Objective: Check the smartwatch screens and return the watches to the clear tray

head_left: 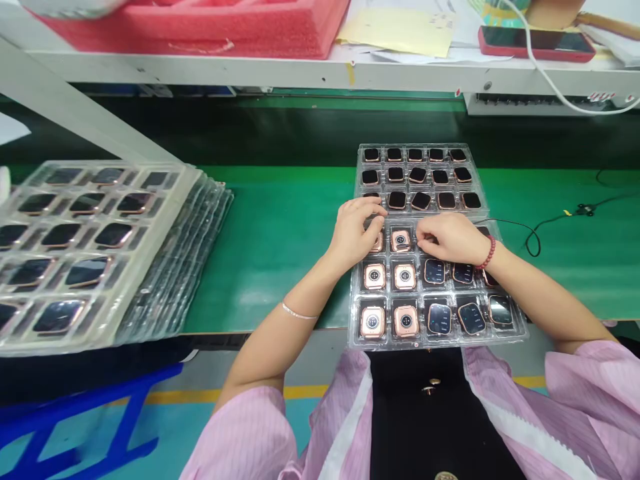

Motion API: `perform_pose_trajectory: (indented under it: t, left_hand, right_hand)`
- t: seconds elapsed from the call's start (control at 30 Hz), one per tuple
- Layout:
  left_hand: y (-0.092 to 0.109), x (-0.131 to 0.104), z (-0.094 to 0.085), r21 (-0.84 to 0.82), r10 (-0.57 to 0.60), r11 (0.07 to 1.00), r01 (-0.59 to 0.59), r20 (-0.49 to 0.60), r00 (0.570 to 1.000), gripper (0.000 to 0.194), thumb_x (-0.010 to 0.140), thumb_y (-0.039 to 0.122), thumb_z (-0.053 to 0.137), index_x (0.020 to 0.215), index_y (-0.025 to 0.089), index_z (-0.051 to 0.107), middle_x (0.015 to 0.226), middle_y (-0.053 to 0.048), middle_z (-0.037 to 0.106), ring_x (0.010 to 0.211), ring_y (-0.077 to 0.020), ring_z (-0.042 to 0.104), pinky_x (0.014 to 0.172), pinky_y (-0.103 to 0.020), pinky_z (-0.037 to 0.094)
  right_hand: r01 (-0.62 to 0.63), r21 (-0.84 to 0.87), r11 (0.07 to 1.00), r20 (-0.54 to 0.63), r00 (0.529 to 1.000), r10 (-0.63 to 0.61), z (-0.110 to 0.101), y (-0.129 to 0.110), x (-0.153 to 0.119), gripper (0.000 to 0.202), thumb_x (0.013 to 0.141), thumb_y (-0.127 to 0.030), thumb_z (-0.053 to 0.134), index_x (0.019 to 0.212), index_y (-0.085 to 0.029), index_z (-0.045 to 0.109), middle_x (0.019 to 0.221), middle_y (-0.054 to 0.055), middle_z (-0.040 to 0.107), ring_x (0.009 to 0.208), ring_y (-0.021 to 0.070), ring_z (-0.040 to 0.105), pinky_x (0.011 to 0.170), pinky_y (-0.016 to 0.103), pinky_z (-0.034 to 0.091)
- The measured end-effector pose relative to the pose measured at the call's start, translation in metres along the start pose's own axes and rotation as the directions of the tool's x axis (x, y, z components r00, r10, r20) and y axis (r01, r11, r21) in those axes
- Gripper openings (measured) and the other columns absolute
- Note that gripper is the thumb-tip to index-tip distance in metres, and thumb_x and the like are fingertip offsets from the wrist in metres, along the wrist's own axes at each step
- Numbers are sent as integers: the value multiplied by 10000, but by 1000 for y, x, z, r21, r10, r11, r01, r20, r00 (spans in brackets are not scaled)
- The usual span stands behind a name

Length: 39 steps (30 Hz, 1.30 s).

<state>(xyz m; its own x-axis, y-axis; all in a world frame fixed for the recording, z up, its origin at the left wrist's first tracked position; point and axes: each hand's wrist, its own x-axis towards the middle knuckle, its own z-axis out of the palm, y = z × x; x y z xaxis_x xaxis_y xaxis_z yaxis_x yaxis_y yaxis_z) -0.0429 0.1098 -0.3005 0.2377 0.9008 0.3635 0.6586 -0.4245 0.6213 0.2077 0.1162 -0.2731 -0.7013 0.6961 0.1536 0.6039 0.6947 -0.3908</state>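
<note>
A clear plastic tray (357, 339) of square smartwatches lies at the table's front edge. Its two left columns show watches back side up, such as one rose-gold smartwatch (401, 241); columns farther right have dark screens up, like another smartwatch (434, 271). My left hand (354, 230) is closed over the back left corner pocket, partly covering a face-down watch there. With fingers curled together, my right hand (453, 239) rests over the back row's third pocket, and what it pinches is hidden. Behind lies a second tray (358, 160), its watches screen up.
At the left stands a tall stack of clear trays (175, 267) with watches in the top one. A black cable (539, 243) lies right of the trays. Overhead, a white shelf (300, 72) carries red foam (240, 30), papers and a phone (537, 43).
</note>
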Motion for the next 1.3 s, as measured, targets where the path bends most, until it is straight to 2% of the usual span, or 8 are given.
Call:
perform_pose_trajectory:
  t: [0.1, 0.3, 0.5, 0.77, 0.97, 1.03, 1.17, 1.3]
  left_hand:
    - [8, -2, -4, -42, 55, 998, -52, 76, 996, 229, 924, 317, 577, 1076, 209, 711, 1256, -81, 733, 1198, -263, 640, 1161, -518, 357]
    - [18, -7, -2, -78, 118, 992, -98, 308, 944, 574, 875, 327, 652, 1434, 235, 561, 1068, -35, 757, 1097, -254, 647, 1235, -582, 232]
    - [14, -7, 4, -126, 62, 992, -28, 275, 959, 488, 916, 279, 586, 1402, 249, 611, 814, 36, 722, 806, -173, 658, 1230, -570, 262]
    - [17, -6, 3, -84, 81, 995, -59, 291, 953, 341, 945, 240, 559, 1231, 291, 739, 893, 7, 772, 913, -205, 677, 1213, -613, 254]
    - [17, -6, 5, 44, 121, 990, -135, 236, 964, 333, 931, 239, 552, 1200, 238, 749, 1034, -51, 729, 1035, -236, 641, 1210, -593, 245]
    - [16, -6, 4, 56, 109, 991, -123, 212, 971, 366, 918, 250, 559, 1242, 211, 724, 1088, -74, 702, 1081, -253, 626, 1184, -565, 297]
    - [18, -6, 0, -1, 112, 993, -114, 215, 970, 374, 919, 265, 556, 1259, 215, 704, 1094, -68, 715, 1103, -264, 630, 1203, -575, 253]
    - [25, -7, -8, -125, 172, 982, -141, 296, 940, 324, 938, 298, 552, 1201, 223, 727, 904, -14, 747, 983, -226, 658, 1240, -561, 200]
  right_hand:
    - [6, -18, 1000, 83, 997, -5, -2, -5, -1, 128, 884, -212, 565, 763, -197, 604, 644, -14, 614, 592, 135, 481, 659, 291, 340]
    - [-110, 167, 980, -134, 982, 133, -4, -7, -1, 163, 953, -278, 510, 878, -192, 625, 668, -1, 651, 585, 145, 538, 627, 275, 366]
    - [-174, -93, 980, -103, 981, 164, 4, 0, 1, 171, 937, -264, 519, 868, -196, 660, 637, 19, 642, 621, 197, 568, 655, 305, 364]
    - [-136, -125, 983, -104, 987, 124, 7, 3, 3, 203, 967, -290, 518, 880, -209, 684, 702, 27, 695, 623, 199, 571, 786, 357, 403]
    - [-190, -195, 962, -242, 960, 141, -5, -10, 0, 197, 955, -255, 526, 812, -214, 654, 674, 35, 684, 609, 201, 567, 764, 370, 417]
    - [-111, -159, 981, -199, 977, 79, -10, -27, -10, 184, 944, -253, 547, 793, -217, 645, 677, 27, 687, 617, 193, 578, 743, 352, 431]
    - [109, -135, 985, 94, 991, -97, -12, -57, -33, 247, 937, -203, 539, 694, -210, 585, 586, 2, 630, 530, 157, 517, 720, 341, 435]
    - [63, 51, 997, 132, 989, -69, -13, -64, -37, 215, 935, -182, 553, 725, -210, 588, 594, -15, 631, 543, 142, 556, 634, 291, 436]
